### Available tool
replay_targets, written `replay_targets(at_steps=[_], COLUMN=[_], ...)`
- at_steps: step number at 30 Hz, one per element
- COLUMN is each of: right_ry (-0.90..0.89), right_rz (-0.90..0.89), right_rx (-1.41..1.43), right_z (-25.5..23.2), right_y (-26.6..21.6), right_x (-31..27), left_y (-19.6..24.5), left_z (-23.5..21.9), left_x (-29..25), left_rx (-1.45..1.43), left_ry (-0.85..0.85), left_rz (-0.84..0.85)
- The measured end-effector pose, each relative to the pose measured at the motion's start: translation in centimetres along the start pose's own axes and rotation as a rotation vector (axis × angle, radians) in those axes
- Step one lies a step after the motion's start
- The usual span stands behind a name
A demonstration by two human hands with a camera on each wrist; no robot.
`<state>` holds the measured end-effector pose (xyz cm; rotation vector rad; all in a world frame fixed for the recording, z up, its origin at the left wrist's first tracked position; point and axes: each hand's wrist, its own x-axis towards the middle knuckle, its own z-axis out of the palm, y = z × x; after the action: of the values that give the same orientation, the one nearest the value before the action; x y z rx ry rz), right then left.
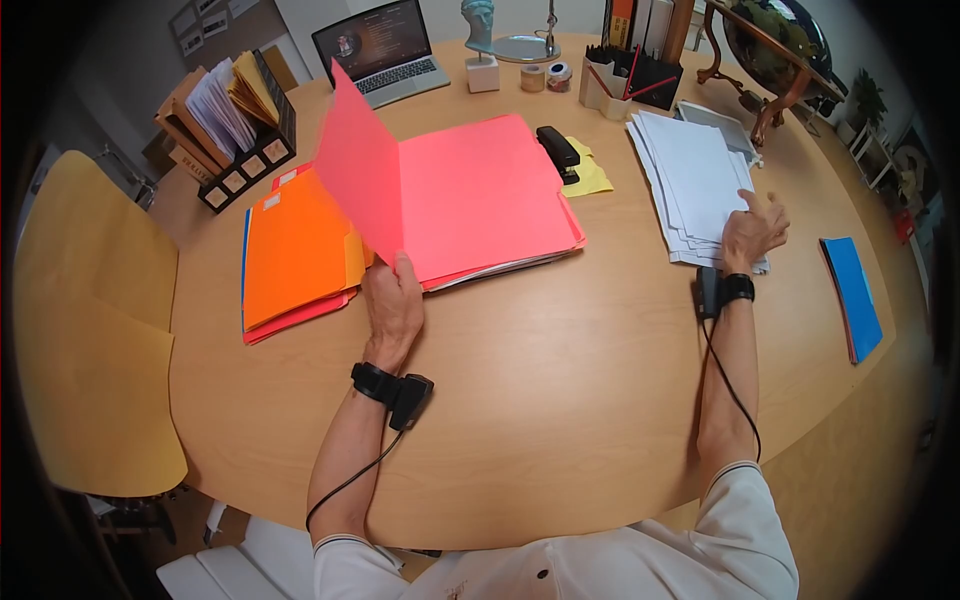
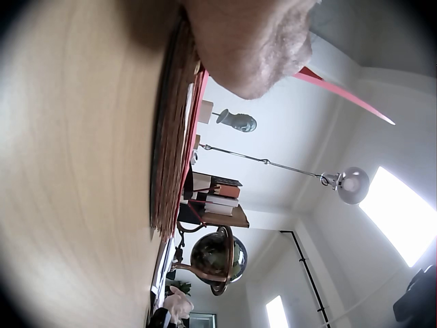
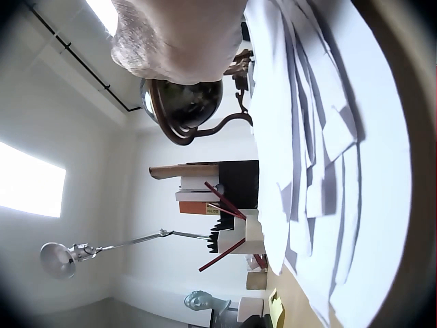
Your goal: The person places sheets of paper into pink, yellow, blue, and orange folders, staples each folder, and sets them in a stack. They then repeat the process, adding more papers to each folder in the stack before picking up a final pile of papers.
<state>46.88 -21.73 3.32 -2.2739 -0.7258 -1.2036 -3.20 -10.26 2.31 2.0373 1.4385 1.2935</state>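
A pink folder [image 1: 470,195] lies spread on a pile of folders, its front cover [image 1: 362,165] raised at the left. My left hand [image 1: 393,305] grips the raised cover near the fold at its lower edge, thumb up along the pink card and the other fingers hidden behind it. In the left wrist view the layered edge of the folder pile [image 2: 179,147] shows beside that hand. At the right, a stack of loose white papers [image 1: 690,180] has uneven edges. My right hand [image 1: 757,230] is over its right edge, fingers loosely bent, thumb toward the top sheets.
Orange folders [image 1: 295,255] lie left of the pink one. A black stapler [image 1: 558,155] rests on yellow paper beside it. Farther back stand a file holder [image 1: 250,170], a laptop [image 1: 385,60], a pen holder [image 1: 605,95] and a globe [image 1: 780,45]. Blue folders [image 1: 850,295] lie near the right edge.
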Motion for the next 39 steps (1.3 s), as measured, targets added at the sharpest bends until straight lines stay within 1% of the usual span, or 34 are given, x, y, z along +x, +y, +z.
replay_targets(at_steps=[1, 2, 3, 4, 5, 6, 8, 11, 13, 14, 15, 17, 18, 19, 21, 22, 24, 26, 27, 29, 30, 32, 36, 38, 39], right_ry=[0.115, 0.115, 0.137, 0.159, 0.160, 0.172, 0.176, 0.080, -0.145, -0.254, -0.364, -0.593, -0.771, -0.830, -0.822, -0.822, -0.871, -0.857, -0.845, -0.849, -0.856, -0.856, -0.871, -0.869, -0.867], right_rz=[-0.048, -0.048, -0.063, -0.078, -0.077, -0.129, -0.208, -0.232, -0.146, -0.137, -0.127, -0.163, -0.187, -0.339, -0.280, -0.283, -0.228, -0.235, -0.240, -0.240, -0.240, -0.235, -0.222, -0.224, -0.224], right_rx=[0.077, 0.077, 0.190, 0.304, 0.305, 0.434, 0.646, 0.897, 1.126, 1.160, 1.191, 1.196, 1.217, 1.126, 1.239, 1.242, 1.235, 1.231, 1.225, 1.225, 1.223, 1.228, 1.237, 1.239, 1.240], right_z=[0.0, -0.2, -0.5, -0.8, -0.8, -1.0, -1.7, -3.0, -4.8, -5.8, -6.8, -7.3, -7.2, -6.9, -6.9, -6.9, -7.0, -7.0, -7.1, -7.1, -7.1, -6.9, -7.0, -6.9, -6.9], right_y=[-0.2, -0.6, -1.3, -2.2, -3.0, -3.9, -6.2, -10.3, -13.2, -14.4, -15.4, -16.8, -17.0, -16.9, -17.1, -17.0, -16.8, -16.9, -16.9, -16.9, -16.8, -16.8, -16.8, -16.8, -16.8], right_x=[0.5, 0.9, 1.2, 1.3, 1.3, 1.1, 0.4, -1.4, -3.0, -4.0, -4.8, -6.8, -7.7, -7.9, -8.1, -8.0, -7.8, -7.8, -7.8, -7.7, -7.7, -7.8, -7.8, -7.8, -7.8], left_y=[0.1, 0.4, 1.4, 2.5, 3.2, 2.8, 1.5, 1.0, 0.7, 0.7, 0.7, 1.2, 1.6, 2.1, 2.4, 2.4, 2.1, 1.5, 0.8, -0.2, -0.4, -0.8, -1.4, -1.8, -2.3], left_z=[0.0, -0.2, -0.5, -0.9, -1.1, -0.9, -0.3, -0.5, -0.6, -0.7, -0.8, -1.1, -1.3, -1.5, -1.6, -1.6, -1.5, -1.0, -0.6, 0.1, 0.0, -0.4, -1.0, -1.8, -2.2], left_x=[0.0, 0.0, 0.1, 0.1, 0.2, 0.2, 0.4, 0.4, 0.4, 0.4, 0.3, 0.3, 0.2, 0.2, 0.1, 0.0, 0.1, 0.1, 0.2, 0.3, 0.5, 0.7, 1.2, 1.6, 1.9], left_rx=[-0.017, -0.033, -0.033, -0.112, -0.190, -0.190, -0.110, -0.124, -0.169, -0.216, -0.214, -0.204, -0.202, -0.210, -0.216, -0.254, -0.290, -0.128, -0.128, -0.327, -0.327, -0.504, -0.575, -0.507, -0.507], left_ry=[0.016, 0.032, 0.033, 0.039, 0.045, 0.046, 0.162, 0.128, 0.106, 0.081, 0.084, 0.030, 0.035, 0.007, -0.018, -0.034, -0.048, 0.030, 0.031, 0.123, 0.122, 0.041, 0.056, 0.152, 0.152], left_rz=[-0.021, -0.041, -0.041, -0.009, 0.024, 0.025, 0.132, 0.114, 0.114, 0.114, 0.113, 0.168, 0.168, 0.188, 0.207, 0.213, 0.222, 0.205, 0.207, 0.034, 0.036, -0.103, -0.149, -0.152, -0.150])
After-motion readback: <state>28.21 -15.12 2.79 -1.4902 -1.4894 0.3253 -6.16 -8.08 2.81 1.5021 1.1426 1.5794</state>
